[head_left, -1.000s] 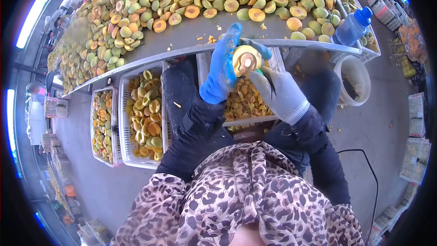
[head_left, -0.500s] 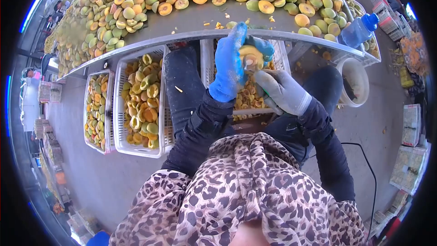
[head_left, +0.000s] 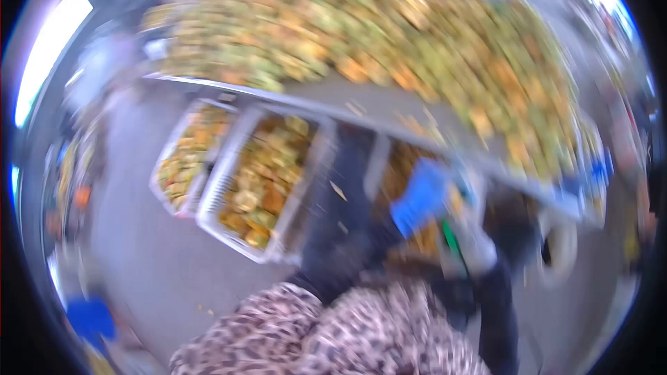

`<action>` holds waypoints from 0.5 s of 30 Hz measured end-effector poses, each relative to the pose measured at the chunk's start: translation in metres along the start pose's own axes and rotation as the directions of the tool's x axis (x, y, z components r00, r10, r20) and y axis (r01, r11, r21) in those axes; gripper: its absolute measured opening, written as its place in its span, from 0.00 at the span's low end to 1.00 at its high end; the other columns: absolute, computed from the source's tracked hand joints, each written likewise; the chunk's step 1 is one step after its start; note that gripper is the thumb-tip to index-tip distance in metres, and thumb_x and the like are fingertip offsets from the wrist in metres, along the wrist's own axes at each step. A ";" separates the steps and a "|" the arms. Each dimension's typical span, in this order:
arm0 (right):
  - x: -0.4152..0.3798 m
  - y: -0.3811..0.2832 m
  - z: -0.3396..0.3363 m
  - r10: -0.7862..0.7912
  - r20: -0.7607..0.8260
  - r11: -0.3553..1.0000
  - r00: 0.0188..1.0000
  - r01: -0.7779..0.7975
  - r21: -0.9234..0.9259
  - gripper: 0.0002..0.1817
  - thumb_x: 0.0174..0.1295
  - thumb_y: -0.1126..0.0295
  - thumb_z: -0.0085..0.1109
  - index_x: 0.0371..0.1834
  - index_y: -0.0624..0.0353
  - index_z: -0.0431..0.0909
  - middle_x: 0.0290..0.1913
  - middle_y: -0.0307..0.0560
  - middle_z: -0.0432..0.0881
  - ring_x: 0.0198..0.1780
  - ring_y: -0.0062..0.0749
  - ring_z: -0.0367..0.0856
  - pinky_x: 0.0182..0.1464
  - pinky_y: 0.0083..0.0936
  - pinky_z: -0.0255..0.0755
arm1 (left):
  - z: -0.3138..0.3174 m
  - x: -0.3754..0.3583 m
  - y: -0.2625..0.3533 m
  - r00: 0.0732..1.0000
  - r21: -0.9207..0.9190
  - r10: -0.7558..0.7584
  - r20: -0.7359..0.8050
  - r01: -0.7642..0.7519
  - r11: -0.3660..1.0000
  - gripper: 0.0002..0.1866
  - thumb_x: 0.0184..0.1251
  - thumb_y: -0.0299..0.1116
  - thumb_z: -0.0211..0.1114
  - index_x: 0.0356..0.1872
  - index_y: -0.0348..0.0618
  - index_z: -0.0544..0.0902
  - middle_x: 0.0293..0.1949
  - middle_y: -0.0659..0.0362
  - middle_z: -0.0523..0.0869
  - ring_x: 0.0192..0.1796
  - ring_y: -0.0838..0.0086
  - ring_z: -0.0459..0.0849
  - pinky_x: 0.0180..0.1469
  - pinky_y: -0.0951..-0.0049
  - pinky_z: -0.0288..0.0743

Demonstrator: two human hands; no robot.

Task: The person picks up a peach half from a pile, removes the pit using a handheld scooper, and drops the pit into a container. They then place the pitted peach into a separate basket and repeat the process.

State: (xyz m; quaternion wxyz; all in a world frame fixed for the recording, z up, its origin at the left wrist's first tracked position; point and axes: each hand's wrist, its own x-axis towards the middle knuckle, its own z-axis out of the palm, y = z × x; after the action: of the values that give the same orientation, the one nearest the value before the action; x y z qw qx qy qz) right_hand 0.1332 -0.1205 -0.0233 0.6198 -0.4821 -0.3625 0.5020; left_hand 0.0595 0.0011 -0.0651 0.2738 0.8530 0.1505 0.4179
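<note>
The whole view is smeared by motion. My left hand point(head_left: 421, 196), in a blue glove, is closed around a yellowish fruit half point(head_left: 455, 199) over a crate point(head_left: 377, 167) between my legs. Close beside it on the right, my right hand point(head_left: 474, 244), in a grey-white glove, is wrapped round a tool with a green handle point(head_left: 450, 237). The tool's tip is too blurred to make out. Beyond my hands a heap of green and orange fruit halves point(head_left: 389, 35) covers much of the table point(head_left: 333, 96).
Left of my legs stand a white crate of fruit halves point(head_left: 210, 210) and a smaller crate point(head_left: 161, 193) farther left. At the right are a white bucket point(head_left: 568, 246) and a blurred blue bottle point(head_left: 571, 184). The table's metal edge point(head_left: 278, 99) runs beyond the crates.
The camera view has turned and shifted, so the table now slants down to the right. Both hands appear lower and farther right, still together at the fruit. The green handle now shows.
</note>
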 end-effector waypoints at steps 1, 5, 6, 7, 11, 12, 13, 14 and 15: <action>0.010 -0.007 0.010 0.064 0.015 0.998 0.998 -0.064 -0.001 0.12 0.67 0.59 0.54 0.37 0.56 0.75 0.28 0.35 0.74 0.25 0.24 0.73 0.30 0.19 0.70 | 0.013 -0.006 -0.015 0.999 -0.015 0.035 0.042 -0.034 0.999 0.06 0.49 0.35 0.65 0.22 0.45 0.84 0.16 0.60 0.77 0.22 0.67 0.77 0.26 0.66 0.66; 0.026 -0.024 0.023 0.352 0.124 0.935 0.928 -0.343 -0.093 0.15 0.69 0.55 0.48 0.41 0.56 0.74 0.26 0.34 0.72 0.23 0.24 0.71 0.29 0.21 0.69 | -0.011 0.008 0.029 0.761 -0.937 -0.633 0.141 0.309 0.163 0.27 0.75 0.50 0.51 0.25 0.39 0.85 0.16 0.65 0.77 0.20 0.82 0.73 0.24 0.78 0.66; 0.023 -0.022 0.021 0.389 0.157 0.921 0.908 -0.384 -0.067 0.16 0.69 0.55 0.47 0.42 0.56 0.73 0.25 0.34 0.72 0.22 0.24 0.71 0.28 0.22 0.69 | -0.025 0.013 0.031 0.768 -0.939 -0.631 0.109 0.287 0.187 0.27 0.75 0.50 0.51 0.25 0.39 0.85 0.16 0.65 0.77 0.20 0.82 0.73 0.24 0.78 0.66; 0.023 -0.018 0.019 0.404 0.215 0.909 0.889 -0.416 0.011 0.17 0.70 0.54 0.45 0.43 0.57 0.73 0.25 0.34 0.71 0.22 0.24 0.70 0.28 0.23 0.69 | -0.039 0.015 0.036 0.784 -0.928 -0.605 0.142 0.318 0.194 0.27 0.74 0.50 0.52 0.24 0.39 0.85 0.15 0.66 0.76 0.18 0.84 0.71 0.22 0.80 0.63; 0.015 0.018 -0.004 0.256 0.586 0.654 0.769 -0.584 0.480 0.21 0.71 0.50 0.40 0.46 0.57 0.72 0.23 0.33 0.70 0.19 0.24 0.69 0.27 0.25 0.68 | -0.065 0.012 0.038 0.860 -0.729 -0.487 0.152 0.430 0.532 0.27 0.74 0.50 0.53 0.21 0.39 0.84 0.14 0.68 0.75 0.15 0.87 0.66 0.18 0.83 0.57; 0.012 0.024 -0.007 0.185 0.665 0.550 0.724 -0.637 0.540 0.22 0.72 0.50 0.38 0.47 0.57 0.72 0.22 0.33 0.69 0.19 0.24 0.68 0.27 0.26 0.68 | -0.062 0.011 0.038 0.858 -0.728 -0.493 0.141 0.427 0.536 0.27 0.74 0.50 0.53 0.21 0.39 0.84 0.14 0.68 0.75 0.15 0.87 0.66 0.18 0.83 0.57; 0.012 0.031 -0.009 0.106 0.728 0.455 0.678 -0.684 0.570 0.23 0.72 0.49 0.37 0.48 0.57 0.72 0.22 0.33 0.69 0.18 0.23 0.68 0.27 0.27 0.67 | -0.050 0.010 0.036 0.865 -0.784 -0.501 -0.030 0.291 0.549 0.26 0.72 0.51 0.54 0.21 0.41 0.82 0.13 0.68 0.73 0.15 0.86 0.65 0.18 0.82 0.57; 0.009 0.033 -0.008 0.053 0.756 0.397 0.652 -0.709 0.583 0.24 0.73 0.48 0.35 0.49 0.58 0.72 0.21 0.32 0.68 0.18 0.23 0.67 0.26 0.27 0.67 | -0.040 0.012 0.039 0.843 -0.815 -0.502 -0.194 0.147 0.561 0.25 0.71 0.52 0.55 0.21 0.42 0.79 0.13 0.67 0.71 0.14 0.85 0.64 0.18 0.81 0.56; 0.007 0.035 -0.006 -0.009 0.784 0.361 0.621 -0.729 0.582 0.25 0.73 0.47 0.34 0.50 0.58 0.71 0.21 0.32 0.68 0.17 0.23 0.67 0.26 0.28 0.67 | -0.033 0.013 0.039 0.792 -0.821 -0.501 -0.349 0.000 0.571 0.25 0.70 0.53 0.57 0.21 0.43 0.77 0.13 0.67 0.69 0.13 0.84 0.64 0.17 0.81 0.55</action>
State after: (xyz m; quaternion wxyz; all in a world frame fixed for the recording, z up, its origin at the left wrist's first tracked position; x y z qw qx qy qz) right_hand 0.1310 -0.1136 -0.0592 0.4528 0.0525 -0.1198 0.8819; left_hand 0.0419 -0.0130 -0.0175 0.6232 0.4535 0.1488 0.6195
